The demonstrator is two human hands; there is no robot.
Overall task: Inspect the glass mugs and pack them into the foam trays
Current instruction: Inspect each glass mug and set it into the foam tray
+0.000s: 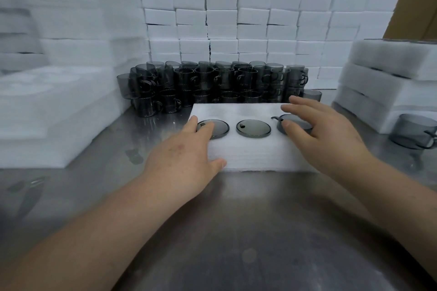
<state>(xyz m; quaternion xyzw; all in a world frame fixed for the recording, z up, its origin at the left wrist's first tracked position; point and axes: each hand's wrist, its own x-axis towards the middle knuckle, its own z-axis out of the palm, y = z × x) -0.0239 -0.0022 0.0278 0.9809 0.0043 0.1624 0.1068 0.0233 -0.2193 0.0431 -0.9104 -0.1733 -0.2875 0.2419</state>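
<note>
On the steel table point(236, 231) right in front of me lies the foam tray point(248, 151), its near edge square to me and its far edge close up against the stacked mugs point(212, 82).

Three dark glass mugs sit sunk in the tray's holes in a row, only round glass faces showing: the left mug point(220, 128), the middle mug point(253, 128) and the right mug point(300, 124), whose handle pokes up at its left side.

My left hand point(186, 158) lies flat and open, fingers straight, their tips on the left mug, thumb against the tray's front edge. It grips nothing. My right hand point(324, 130) is spread loose over the tray's right end, thumb resting on the right mug, fingers stretched toward the far edge, holding nothing.

Room is tight at the sides: a pile of foam trays point(59, 106) to the left and another pile point(390, 78) to the right, with a loose mug point(413, 132) at its foot. A wall of foam blocks point(260, 19) closes the back. The open stretch is the bare steel between the tray and me.
</note>
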